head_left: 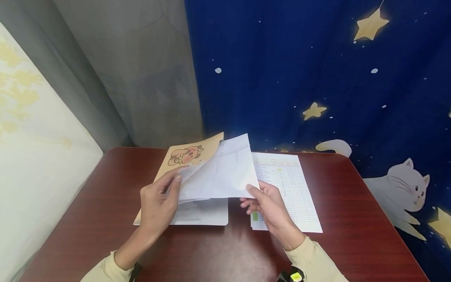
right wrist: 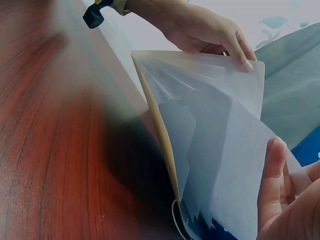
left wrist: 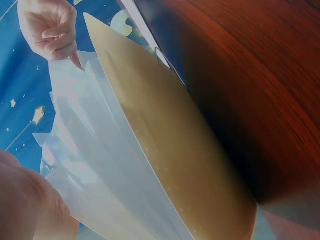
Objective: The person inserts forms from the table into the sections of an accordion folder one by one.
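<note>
A tan-covered display book [head_left: 208,148] with a cartoon animal drawing lies opened out on the table, its clear plastic pockets fanned. My left hand [head_left: 158,205] pinches the cover and some pockets near their edge, thumb on top. Between thumb and fingers, my right hand [head_left: 273,205] grips the near right corner of a white pocket page [head_left: 225,168], which is raised and bent. In the right wrist view, the pockets [right wrist: 210,130] spread apart beside the cover's spine. The left wrist view shows the tan outer cover [left wrist: 165,130] tilted up from the tabletop. Text on the pages is too faint to read.
Printed table sheets [head_left: 296,192], with yellow and green marks, lie right of the book, partly under my right hand. The dark red wooden table [head_left: 88,207] meets a grey curtain [head_left: 141,78] and a blue starry curtain [head_left: 267,78] at its back edge.
</note>
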`<state>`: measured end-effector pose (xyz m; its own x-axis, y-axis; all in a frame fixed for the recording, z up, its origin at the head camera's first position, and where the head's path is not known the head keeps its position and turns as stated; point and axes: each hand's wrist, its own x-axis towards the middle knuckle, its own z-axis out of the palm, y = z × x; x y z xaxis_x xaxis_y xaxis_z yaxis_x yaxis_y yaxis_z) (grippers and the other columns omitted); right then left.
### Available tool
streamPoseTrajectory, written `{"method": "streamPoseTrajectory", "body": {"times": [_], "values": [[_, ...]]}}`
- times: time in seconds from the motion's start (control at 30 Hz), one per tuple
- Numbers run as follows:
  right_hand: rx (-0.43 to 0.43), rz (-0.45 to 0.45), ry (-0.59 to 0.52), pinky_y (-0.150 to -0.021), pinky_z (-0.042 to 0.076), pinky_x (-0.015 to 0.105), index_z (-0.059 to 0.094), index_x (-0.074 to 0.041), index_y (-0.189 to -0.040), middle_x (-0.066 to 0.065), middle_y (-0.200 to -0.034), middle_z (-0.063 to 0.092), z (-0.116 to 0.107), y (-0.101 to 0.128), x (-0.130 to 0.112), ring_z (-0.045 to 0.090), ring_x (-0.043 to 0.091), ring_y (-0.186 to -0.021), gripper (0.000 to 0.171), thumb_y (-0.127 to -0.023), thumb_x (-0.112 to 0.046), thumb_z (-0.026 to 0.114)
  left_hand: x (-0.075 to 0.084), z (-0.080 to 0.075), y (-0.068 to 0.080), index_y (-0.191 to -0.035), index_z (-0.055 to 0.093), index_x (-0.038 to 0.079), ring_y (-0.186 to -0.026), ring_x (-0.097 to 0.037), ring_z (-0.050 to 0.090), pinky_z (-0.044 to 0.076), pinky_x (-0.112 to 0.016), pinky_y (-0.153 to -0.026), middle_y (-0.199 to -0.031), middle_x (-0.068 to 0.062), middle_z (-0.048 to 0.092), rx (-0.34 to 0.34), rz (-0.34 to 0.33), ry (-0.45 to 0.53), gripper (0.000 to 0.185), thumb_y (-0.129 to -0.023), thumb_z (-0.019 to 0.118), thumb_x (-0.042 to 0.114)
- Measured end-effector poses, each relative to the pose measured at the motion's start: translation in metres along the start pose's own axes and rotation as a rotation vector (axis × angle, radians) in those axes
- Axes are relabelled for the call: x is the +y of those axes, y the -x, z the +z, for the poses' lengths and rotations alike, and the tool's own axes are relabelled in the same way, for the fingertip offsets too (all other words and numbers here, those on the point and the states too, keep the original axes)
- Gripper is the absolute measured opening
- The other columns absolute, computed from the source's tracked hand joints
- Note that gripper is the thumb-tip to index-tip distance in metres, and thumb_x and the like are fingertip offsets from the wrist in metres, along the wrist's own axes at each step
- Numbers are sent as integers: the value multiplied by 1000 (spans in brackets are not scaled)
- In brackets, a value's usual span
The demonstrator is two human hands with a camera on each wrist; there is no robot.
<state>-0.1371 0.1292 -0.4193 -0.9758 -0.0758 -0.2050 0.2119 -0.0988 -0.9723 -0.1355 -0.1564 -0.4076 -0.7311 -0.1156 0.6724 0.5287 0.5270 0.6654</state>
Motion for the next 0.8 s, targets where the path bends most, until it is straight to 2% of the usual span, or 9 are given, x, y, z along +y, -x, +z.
{"method": "streamPoseTrajectory", "body": {"times": [0.13,0.37,0.53,0.8], "values": [[15,0,-15,-57,56,25,64,4,-133,10,-82,78,1,0,-1,72,15,-66,33,-106,-13,59,1,0,-1,-117,82,14,-90,8,68,49,-6,-81,-108,-5,83,-2,-11,11,23,-99,71,5],[8,0,-17,-58,56,24,63,6,-133,5,-80,77,5,1,0,71,14,-65,34,-105,-13,59,1,0,-1,-118,82,14,-90,6,69,50,-6,-82,-108,-5,83,-5,-8,21,23,-99,71,5],[-11,-12,-31,-59,55,24,62,6,-133,4,-77,75,16,0,2,69,13,-64,34,-105,-13,58,1,0,-2,-118,81,13,-92,9,69,50,-6,-84,-108,-6,83,-8,1,20,23,-99,70,5],[-45,-15,-30,-57,56,25,61,5,-131,4,-74,73,34,-2,6,67,14,-61,31,-105,-11,56,1,1,-2,-118,81,15,-83,7,65,48,-6,-78,-107,-4,83,-7,14,2,23,-99,71,7]]}}
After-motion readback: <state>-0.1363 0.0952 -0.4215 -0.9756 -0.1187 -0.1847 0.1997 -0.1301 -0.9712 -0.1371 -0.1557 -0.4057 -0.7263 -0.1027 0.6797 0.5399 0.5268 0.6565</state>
